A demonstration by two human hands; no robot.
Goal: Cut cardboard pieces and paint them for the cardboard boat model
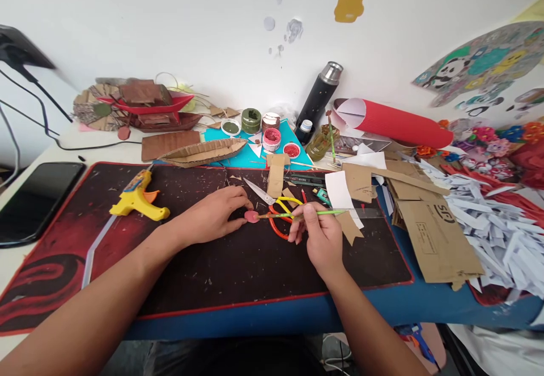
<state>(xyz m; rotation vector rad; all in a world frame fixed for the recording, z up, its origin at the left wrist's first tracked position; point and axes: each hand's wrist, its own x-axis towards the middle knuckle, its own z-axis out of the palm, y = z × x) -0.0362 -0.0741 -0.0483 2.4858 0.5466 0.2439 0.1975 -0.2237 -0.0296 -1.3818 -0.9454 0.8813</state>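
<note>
Left hand: the left hand (215,216) lies palm down on the dark mat (238,268), fingers curled in and their tips pinning a small pink piece (251,216) flat against the mat.
Right hand: the right hand (319,233) is closed in a pencil grip around a thin green paintbrush (306,213), held nearly level and pointing left.
Brush tip: the bristle end touches the right edge of the pink piece — the two hands sit close together, with the piece between them.
Pink piece: small, rounded, painted pink; it rests on the mat near its middle, just left of the scissors.
Scissors: a pair of scissors (278,206) with yellow and orange handles lies under the brush shaft, blades open and aimed up-left.
Glue gun: a yellow glue gun (138,197) lies on the left part of the mat, well apart from both hands.
Phone: a black phone (32,200) lies face up at the far left, off the mat.
Behind the mat: a cardboard boat (206,152) rests on a teal sheet, with open paint pots (272,138) to its right — red, pink and green — and a black flask (319,99) leaning behind them.
Right side: cut cardboard sheets (429,223) overlap the mat's edge, with a heap of white paper strips (497,223) beyond, and a red corrugated roll (395,122) against the wall.
</note>
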